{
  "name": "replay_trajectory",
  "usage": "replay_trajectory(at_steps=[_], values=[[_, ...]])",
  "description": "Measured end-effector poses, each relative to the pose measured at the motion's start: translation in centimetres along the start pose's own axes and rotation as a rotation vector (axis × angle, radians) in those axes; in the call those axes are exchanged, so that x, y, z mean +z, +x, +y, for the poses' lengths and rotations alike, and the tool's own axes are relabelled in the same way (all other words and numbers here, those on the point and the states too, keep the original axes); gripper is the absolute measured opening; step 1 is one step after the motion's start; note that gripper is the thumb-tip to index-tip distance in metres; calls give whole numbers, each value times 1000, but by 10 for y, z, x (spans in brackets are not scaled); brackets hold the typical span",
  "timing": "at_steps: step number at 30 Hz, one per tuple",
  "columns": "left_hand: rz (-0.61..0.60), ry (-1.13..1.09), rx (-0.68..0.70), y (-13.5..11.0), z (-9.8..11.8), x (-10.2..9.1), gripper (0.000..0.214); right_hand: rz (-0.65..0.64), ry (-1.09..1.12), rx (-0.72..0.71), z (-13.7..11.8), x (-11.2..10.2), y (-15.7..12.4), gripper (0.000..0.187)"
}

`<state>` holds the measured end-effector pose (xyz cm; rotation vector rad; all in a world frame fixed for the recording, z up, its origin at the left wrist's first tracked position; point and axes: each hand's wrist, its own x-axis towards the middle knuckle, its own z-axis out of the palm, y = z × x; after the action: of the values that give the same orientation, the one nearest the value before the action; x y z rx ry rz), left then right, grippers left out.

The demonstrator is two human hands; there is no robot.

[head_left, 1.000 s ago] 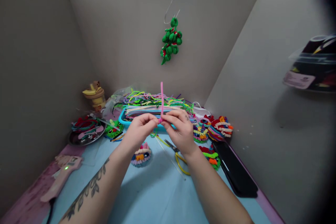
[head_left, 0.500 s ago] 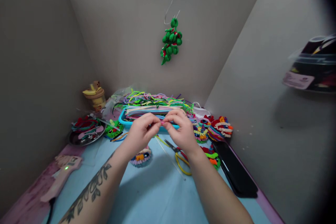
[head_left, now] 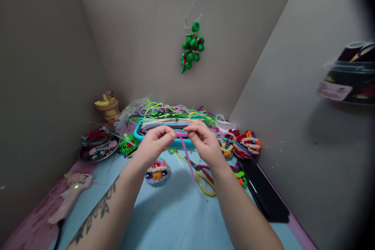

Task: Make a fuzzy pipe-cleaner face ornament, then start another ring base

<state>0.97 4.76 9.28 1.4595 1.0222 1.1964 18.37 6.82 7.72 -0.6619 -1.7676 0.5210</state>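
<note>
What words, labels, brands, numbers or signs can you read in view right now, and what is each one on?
None can be read.
Pink label on the packet at the right wall: bears marks, too small and blurred to read.
Pink glue gun, green light lit: no lettering can be made out.
Dangling pink strip: no lettering visible.

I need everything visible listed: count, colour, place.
Pipe cleaner: 1, pink, centre
Loose pipe cleaners: many, multicoloured, back
Tray: 1, blue, back
Scissors: 1, yellow-red, centre
Thin stick: 1, whitish, centre
Fuzzy figures: several, multicoloured, left, centre, right
Glue gun: 1, pink, left
Dish: 1, silver, left
Pot: 1, tan, back left
Hanging ornament: 1, green-red, top centre
Case: count unclear, black, right
Pouch: 1, dark, far right
Cloth: 1, blue, underneath
Walls: 3, grey, around
Left grip: 1, bare, centre
Right grip: 1, bare, centre
</note>
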Motion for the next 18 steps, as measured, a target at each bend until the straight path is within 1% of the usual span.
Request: replay_trajectory(at_steps=[1,4,8,11,13,18], values=[[-7,-86,-47,1,-1,0,22,6,-42,-46,0,0,-1,15],[-47,-259,-128,3,-3,2,23,-17,-151,-184,0,4,-4,23],[-87,-331,-173,3,-5,3,23,25,-222,-272,3,6,-7,23],[-80,-307,-163,3,-6,4,24,65,-239,-305,3,6,-7,17],[-60,-256,-130,3,-8,5,23,86,-234,-298,2,5,-7,12],[19,-27,29,0,-8,9,21,142,-116,-170,-3,6,-6,4]])
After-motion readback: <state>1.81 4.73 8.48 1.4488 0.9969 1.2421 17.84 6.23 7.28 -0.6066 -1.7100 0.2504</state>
